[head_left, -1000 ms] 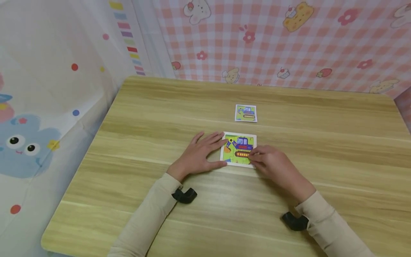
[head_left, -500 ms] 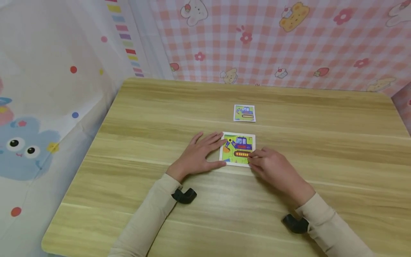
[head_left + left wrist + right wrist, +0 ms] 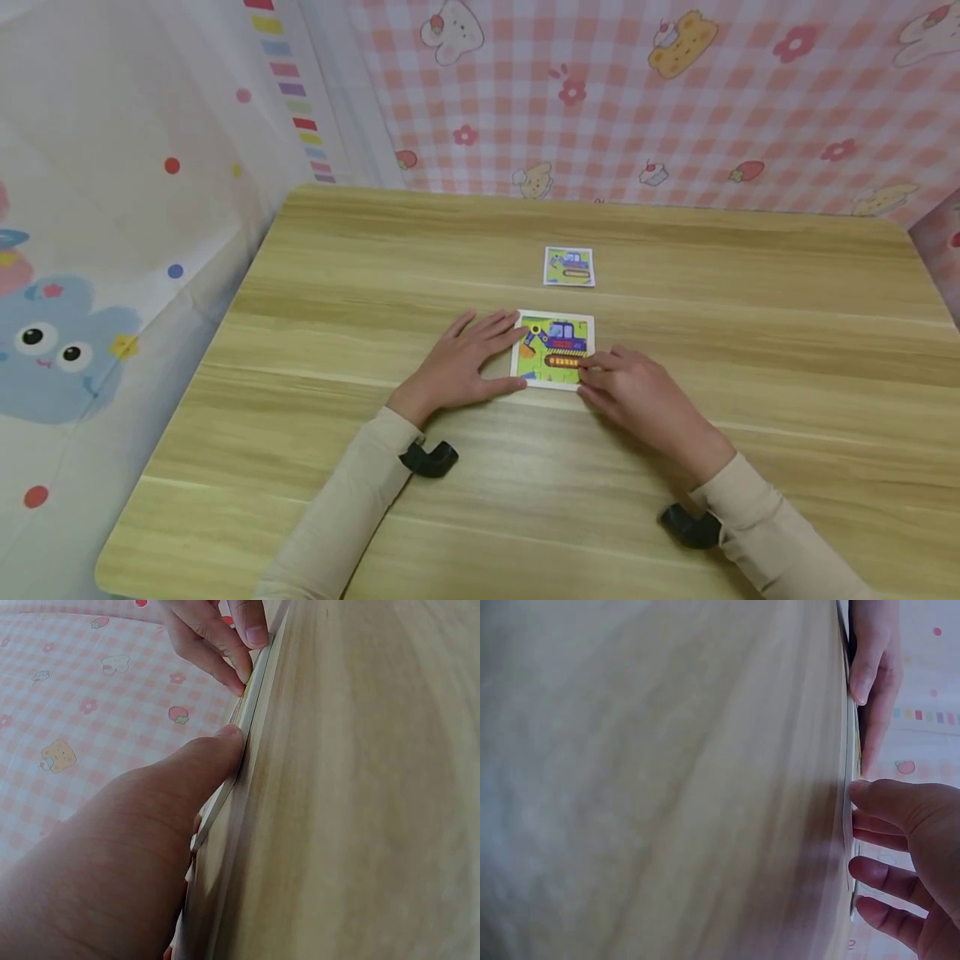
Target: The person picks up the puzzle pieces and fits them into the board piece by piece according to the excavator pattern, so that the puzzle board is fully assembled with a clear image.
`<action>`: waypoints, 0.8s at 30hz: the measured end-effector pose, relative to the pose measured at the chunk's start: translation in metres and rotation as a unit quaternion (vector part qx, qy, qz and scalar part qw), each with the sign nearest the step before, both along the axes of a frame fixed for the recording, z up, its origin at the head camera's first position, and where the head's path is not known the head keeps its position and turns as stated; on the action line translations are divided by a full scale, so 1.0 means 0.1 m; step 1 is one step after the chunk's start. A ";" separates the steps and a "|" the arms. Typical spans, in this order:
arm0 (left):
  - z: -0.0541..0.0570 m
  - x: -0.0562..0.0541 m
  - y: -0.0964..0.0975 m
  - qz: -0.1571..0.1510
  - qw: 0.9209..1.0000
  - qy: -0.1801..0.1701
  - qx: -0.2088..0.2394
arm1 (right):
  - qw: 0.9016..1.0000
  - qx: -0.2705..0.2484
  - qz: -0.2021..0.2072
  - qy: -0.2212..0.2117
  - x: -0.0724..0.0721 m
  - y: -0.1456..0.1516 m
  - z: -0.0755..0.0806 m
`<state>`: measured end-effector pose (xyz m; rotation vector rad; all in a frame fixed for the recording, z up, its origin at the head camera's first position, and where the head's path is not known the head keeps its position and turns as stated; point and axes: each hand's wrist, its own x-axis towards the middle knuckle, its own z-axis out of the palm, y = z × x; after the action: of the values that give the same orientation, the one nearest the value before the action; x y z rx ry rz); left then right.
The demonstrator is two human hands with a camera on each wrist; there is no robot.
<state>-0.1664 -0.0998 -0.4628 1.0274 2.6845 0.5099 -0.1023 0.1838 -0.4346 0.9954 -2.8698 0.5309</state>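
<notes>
A jigsaw puzzle point(image 3: 553, 337) of a blue excavator lies flat in its white-edged tray on the table. My left hand point(image 3: 467, 360) spreads along its left side, the index finger at the upper left and the thumb at the lower left corner. From the right, my right hand point(image 3: 641, 392) touches the lower right part with its thumb and bent fingertips, which cover that corner. In the left wrist view, the right hand's thumb point(image 3: 251, 626) is at the tray's edge while other fingertips touch the puzzle top. No loose piece shows between them.
A small picture card point(image 3: 569, 267) with the same excavator lies beyond the puzzle. The wooden table point(image 3: 337, 275) ends at a pink checked cloth point(image 3: 600, 125) behind it and a white cloth with cartoon prints point(image 3: 150, 217) to the left.
The head view has shifted slightly. My right fingertips have moved very little at the puzzle's lower right corner; my left hand stays in place.
</notes>
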 end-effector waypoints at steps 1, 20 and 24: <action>0.00 0.00 0.00 0.000 1.000 -0.001 -0.001 | 1.000 -0.002 -0.001 0.001 0.00 0.00 0.00; 0.00 -0.01 0.00 -0.007 1.000 -0.014 0.000 | 1.000 -0.012 -0.017 -0.001 0.01 -0.02 -0.03; 0.00 -0.01 0.00 -0.004 1.000 -0.016 -0.001 | 1.000 -0.011 -0.018 -0.001 0.02 -0.03 -0.03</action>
<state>-0.1675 -0.1003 -0.4624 1.0209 2.6506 0.5186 -0.1006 0.1811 -0.4372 0.9401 -2.8717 0.5602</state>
